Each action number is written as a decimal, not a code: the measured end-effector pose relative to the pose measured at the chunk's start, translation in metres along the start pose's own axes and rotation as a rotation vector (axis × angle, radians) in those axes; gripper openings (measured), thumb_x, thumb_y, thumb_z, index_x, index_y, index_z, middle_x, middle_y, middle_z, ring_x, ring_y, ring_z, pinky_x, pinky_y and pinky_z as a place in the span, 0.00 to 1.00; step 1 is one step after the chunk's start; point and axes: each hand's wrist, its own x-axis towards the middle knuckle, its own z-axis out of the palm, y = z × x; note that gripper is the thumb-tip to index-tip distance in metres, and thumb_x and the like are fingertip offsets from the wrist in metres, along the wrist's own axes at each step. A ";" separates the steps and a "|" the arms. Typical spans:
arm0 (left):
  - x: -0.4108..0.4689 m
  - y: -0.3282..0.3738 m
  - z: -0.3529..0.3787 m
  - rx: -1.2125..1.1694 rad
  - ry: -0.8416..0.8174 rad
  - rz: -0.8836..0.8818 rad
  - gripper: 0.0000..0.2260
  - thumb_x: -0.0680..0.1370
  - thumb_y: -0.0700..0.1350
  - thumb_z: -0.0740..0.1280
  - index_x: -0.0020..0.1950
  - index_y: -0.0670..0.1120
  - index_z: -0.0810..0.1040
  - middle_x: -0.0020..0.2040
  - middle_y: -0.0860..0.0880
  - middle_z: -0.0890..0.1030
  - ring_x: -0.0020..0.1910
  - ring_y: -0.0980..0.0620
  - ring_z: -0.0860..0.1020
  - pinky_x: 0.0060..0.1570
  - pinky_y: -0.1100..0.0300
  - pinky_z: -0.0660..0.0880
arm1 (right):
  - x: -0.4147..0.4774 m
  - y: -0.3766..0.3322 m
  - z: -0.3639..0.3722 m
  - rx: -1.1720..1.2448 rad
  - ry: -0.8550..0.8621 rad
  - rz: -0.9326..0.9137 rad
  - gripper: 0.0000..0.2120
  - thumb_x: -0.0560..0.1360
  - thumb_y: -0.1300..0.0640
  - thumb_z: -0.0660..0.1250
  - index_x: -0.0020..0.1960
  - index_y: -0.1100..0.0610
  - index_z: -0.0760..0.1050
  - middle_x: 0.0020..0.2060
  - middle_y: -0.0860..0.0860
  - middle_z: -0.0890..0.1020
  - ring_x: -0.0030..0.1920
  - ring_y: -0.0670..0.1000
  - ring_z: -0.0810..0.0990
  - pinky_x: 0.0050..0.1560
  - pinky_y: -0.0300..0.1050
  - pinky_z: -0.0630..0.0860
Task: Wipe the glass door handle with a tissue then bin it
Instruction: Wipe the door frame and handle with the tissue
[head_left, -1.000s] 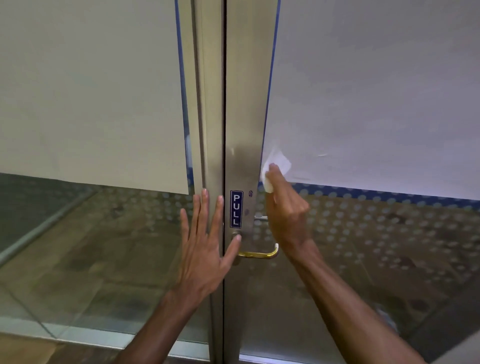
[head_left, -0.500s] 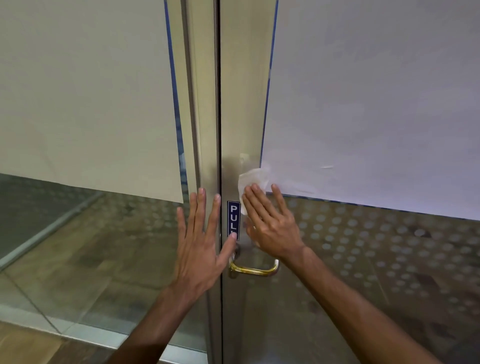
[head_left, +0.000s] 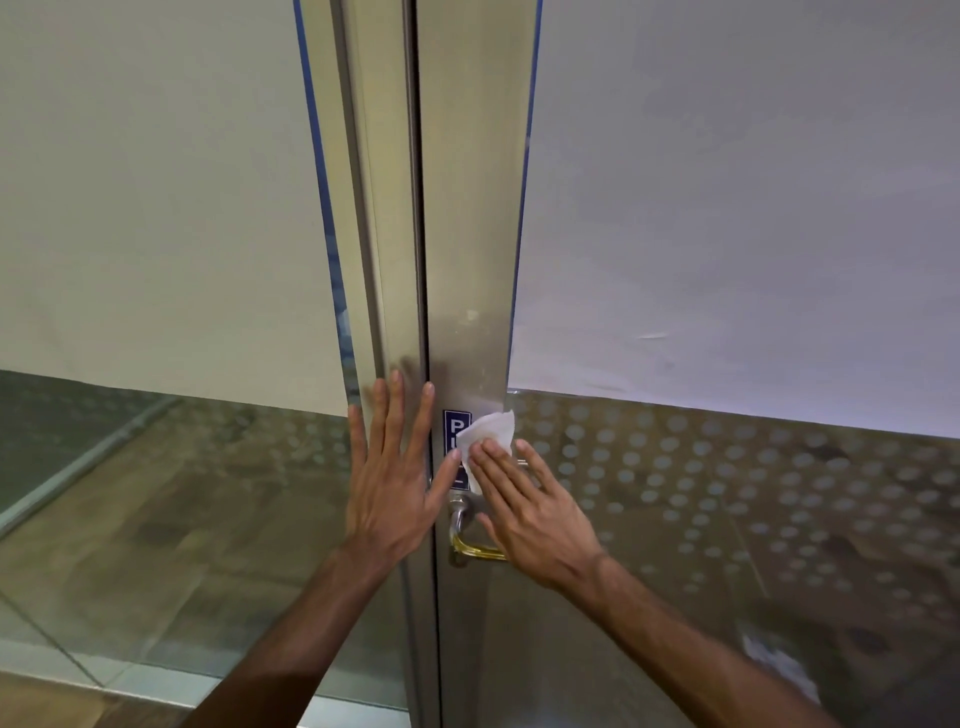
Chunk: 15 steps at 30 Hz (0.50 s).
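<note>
My right hand (head_left: 530, 512) lies flat on the metal stile of the right glass door, fingers spread, pressing a white tissue (head_left: 488, 431) against it. The tissue covers part of the blue PULL sign (head_left: 453, 423), just above the brass lever handle (head_left: 470, 543). The palm hides the handle's right end. My left hand (head_left: 395, 483) rests open and flat on the left door's metal frame (head_left: 384, 260), its thumb touching the edge of the right door near the sign.
Both glass doors carry large frosted panels (head_left: 727, 208) above and clear glass with a dot pattern (head_left: 727, 493) below. A tiled floor shows through the glass. No bin is in view.
My right hand went from the frosted panel's edge to the metal stile, flattened, then slid down with the tissue over the PULL sign. My left hand stayed put.
</note>
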 end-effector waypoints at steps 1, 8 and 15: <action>0.001 -0.002 0.001 -0.003 0.006 0.002 0.34 0.85 0.63 0.52 0.85 0.46 0.51 0.86 0.40 0.47 0.85 0.42 0.43 0.82 0.35 0.47 | 0.000 0.002 -0.001 -0.012 -0.007 0.012 0.32 0.86 0.43 0.51 0.82 0.62 0.54 0.82 0.59 0.56 0.83 0.57 0.52 0.82 0.58 0.39; 0.015 -0.012 0.003 -0.007 0.008 0.037 0.35 0.84 0.62 0.56 0.85 0.45 0.51 0.86 0.38 0.47 0.85 0.40 0.44 0.81 0.32 0.46 | 0.036 0.027 -0.022 -0.026 0.059 0.176 0.34 0.85 0.38 0.46 0.84 0.56 0.45 0.84 0.53 0.46 0.83 0.52 0.46 0.81 0.60 0.39; 0.021 -0.022 0.019 -0.041 0.057 0.092 0.35 0.85 0.63 0.56 0.85 0.47 0.48 0.86 0.41 0.44 0.85 0.41 0.42 0.81 0.31 0.46 | 0.006 -0.003 -0.003 0.054 -0.036 0.175 0.36 0.85 0.35 0.46 0.84 0.57 0.48 0.84 0.54 0.47 0.83 0.52 0.47 0.82 0.59 0.40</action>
